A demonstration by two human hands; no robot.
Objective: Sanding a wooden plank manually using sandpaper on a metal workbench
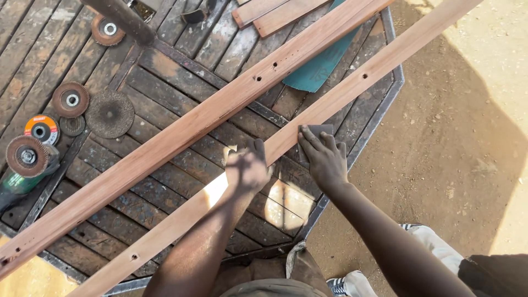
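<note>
Our right hand (324,157) presses flat, fingers spread, on a small dark piece of sandpaper (318,132), pinning it against the near wooden slat (181,217). Our left hand (247,168) lies curled over the same slat just beside it, holding the wood down; we cannot tell whether its fingers wrap under the edge. We judge this as sanding, with the paper at about the middle of the slat's length. The next stroke calls for steady downward pressure along the grain while the left hand keeps the slat from sliding. The slat lies diagonally across a slatted metal-framed table (393,82), parallel to a second, redder slat (165,146) farther from us. A teal abrasive sheet (319,69) lies under that one, and several grinding discs (110,113) sit at the left, beside an angle grinder (25,165).
</note>
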